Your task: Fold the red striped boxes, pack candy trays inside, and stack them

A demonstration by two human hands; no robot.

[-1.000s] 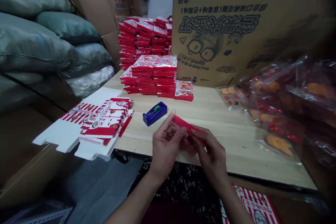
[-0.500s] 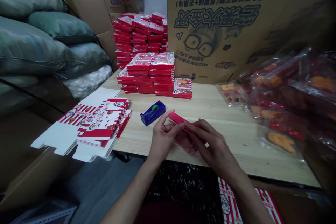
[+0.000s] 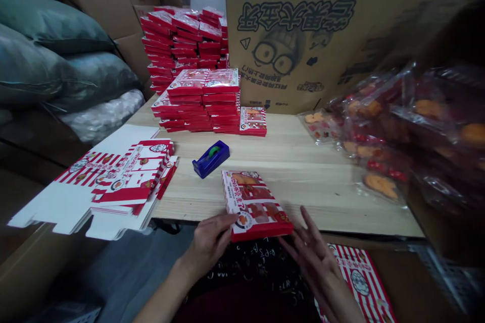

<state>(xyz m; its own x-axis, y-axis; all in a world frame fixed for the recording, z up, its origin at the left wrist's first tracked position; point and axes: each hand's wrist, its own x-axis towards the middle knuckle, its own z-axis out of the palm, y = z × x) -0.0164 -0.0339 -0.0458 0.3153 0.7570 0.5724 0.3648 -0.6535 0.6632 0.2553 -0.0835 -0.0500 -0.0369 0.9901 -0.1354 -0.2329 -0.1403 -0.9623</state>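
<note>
A red-and-white striped box (image 3: 257, 201) with a clear window, food pieces showing inside, is tilted over the table's front edge. My left hand (image 3: 212, 238) pinches its near left corner between thumb and fingers. On the other side my right hand (image 3: 308, 250) is open, its fingers apart and a little blurred, close to the box's near right corner; whether a finger touches the box I cannot tell. Beyond the box stands a blue tape dispenser (image 3: 210, 159) with a green roll.
Flat unfolded cartons (image 3: 125, 176) lie at the left. Stacked finished boxes (image 3: 200, 98) stand at the back before a big cardboard carton (image 3: 288, 70). Clear bags of food pieces (image 3: 382, 146) pile up at right. Striped card (image 3: 359, 277) lies below the table's front edge.
The box has turned from standing on edge in both hands to window side up, nearer me. My right hand has come off it and opened. The view has swung slightly right.
</note>
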